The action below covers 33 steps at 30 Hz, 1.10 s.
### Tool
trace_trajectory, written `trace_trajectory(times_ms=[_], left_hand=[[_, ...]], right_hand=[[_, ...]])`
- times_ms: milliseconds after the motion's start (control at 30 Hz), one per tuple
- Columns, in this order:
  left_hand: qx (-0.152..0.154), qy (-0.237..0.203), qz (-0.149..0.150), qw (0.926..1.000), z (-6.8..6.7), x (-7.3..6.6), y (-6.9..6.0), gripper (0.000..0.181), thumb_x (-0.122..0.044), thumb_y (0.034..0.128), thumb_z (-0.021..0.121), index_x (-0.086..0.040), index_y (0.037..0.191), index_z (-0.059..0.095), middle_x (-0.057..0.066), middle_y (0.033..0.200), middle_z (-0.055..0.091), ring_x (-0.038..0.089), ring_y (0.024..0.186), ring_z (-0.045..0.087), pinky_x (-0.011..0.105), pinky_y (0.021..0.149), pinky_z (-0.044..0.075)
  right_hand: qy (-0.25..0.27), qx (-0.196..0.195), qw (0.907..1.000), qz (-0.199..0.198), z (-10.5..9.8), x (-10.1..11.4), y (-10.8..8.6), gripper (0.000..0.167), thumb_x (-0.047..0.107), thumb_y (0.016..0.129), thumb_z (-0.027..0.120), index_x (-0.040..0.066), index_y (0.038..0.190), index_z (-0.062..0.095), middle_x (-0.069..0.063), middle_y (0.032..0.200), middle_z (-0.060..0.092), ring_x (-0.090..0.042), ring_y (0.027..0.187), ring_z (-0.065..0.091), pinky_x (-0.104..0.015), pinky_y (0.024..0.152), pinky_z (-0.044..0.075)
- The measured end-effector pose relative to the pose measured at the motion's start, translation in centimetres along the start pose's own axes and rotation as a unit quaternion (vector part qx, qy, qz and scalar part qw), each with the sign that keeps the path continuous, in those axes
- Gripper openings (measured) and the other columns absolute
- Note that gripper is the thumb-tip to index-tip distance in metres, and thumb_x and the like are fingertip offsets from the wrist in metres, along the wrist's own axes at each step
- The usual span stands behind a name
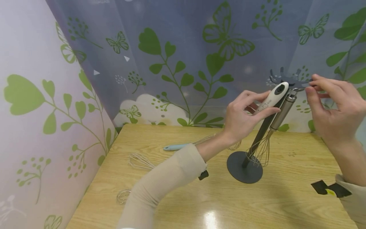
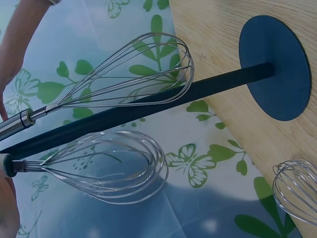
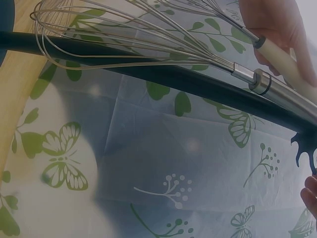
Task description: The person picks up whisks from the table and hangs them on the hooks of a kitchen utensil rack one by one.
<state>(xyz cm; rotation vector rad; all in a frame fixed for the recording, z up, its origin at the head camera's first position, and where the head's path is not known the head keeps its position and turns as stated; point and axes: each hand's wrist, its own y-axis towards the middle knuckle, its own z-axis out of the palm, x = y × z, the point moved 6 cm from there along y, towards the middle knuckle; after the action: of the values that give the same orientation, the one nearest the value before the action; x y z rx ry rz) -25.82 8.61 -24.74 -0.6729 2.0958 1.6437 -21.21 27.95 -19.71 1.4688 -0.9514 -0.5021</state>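
Note:
My left hand (image 1: 240, 116) grips the white handle of a whisk (image 1: 270, 101), its handle end tilted up beside the stand. In the left wrist view that whisk's wire loops (image 2: 29, 166) hang free of the pole. A dark utensil stand (image 1: 262, 130) has a round base and a ring of hooks (image 1: 295, 83) on top. From one hook hangs a steel-handled whisk (image 1: 281, 114), its wires close to the pole. My right hand (image 1: 335, 106) pinches a hook tip at the right of the ring between thumb and fingers.
On the wooden table (image 1: 217, 197) lies a whisk with a light blue handle (image 1: 175, 147). Further left are whisk wires (image 1: 141, 161) and another wire head (image 1: 123, 196), partly hidden by my left sleeve. A patterned cloth (image 1: 183, 63) hangs behind the table.

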Motion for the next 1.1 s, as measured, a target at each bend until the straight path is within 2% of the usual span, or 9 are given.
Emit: trace_trajectory(times_ms=[300, 933, 1100], left_hand=[[0.001, -0.001, 0.001, 1.0000, 0.17, -0.08, -0.17, 0.052, -0.013, 0.0817, 0.091, -0.002, 0.129, 0.074, 0.010, 0.106, 0.072, 0.010, 0.076, 0.069, 0.005, 0.074, 0.055], [-0.018, 0.000, 0.013, 0.9998, 0.46, -0.22, -0.27, 0.051, -0.014, 0.0781, 0.094, -0.003, 0.124, 0.075, 0.009, 0.106, 0.074, 0.008, 0.079, 0.068, 0.007, 0.072, 0.056], [-0.018, -0.008, 0.010, 0.9998, 0.44, -0.30, -0.03, 0.047, -0.013, 0.0807, 0.092, -0.003, 0.123, 0.074, 0.009, 0.105, 0.074, 0.007, 0.077, 0.067, 0.008, 0.072, 0.057]], right_hand=[[-0.005, 0.002, 1.0000, 0.000, -0.04, -0.04, -0.07, 0.024, 0.014, 0.099, 0.073, -0.003, 0.116, 0.078, -0.033, 0.104, 0.076, 0.023, 0.106, 0.055, 0.006, 0.091, 0.039], [0.004, -0.012, 0.9999, 0.002, -0.02, 0.16, 0.00, 0.023, 0.014, 0.098, 0.074, -0.004, 0.113, 0.079, -0.033, 0.102, 0.076, 0.030, 0.104, 0.050, 0.006, 0.090, 0.040], [0.002, -0.015, 0.9999, 0.001, -0.04, 0.29, 0.00, 0.024, 0.014, 0.098, 0.075, -0.004, 0.112, 0.079, -0.033, 0.101, 0.076, 0.029, 0.104, 0.051, 0.006, 0.090, 0.040]])
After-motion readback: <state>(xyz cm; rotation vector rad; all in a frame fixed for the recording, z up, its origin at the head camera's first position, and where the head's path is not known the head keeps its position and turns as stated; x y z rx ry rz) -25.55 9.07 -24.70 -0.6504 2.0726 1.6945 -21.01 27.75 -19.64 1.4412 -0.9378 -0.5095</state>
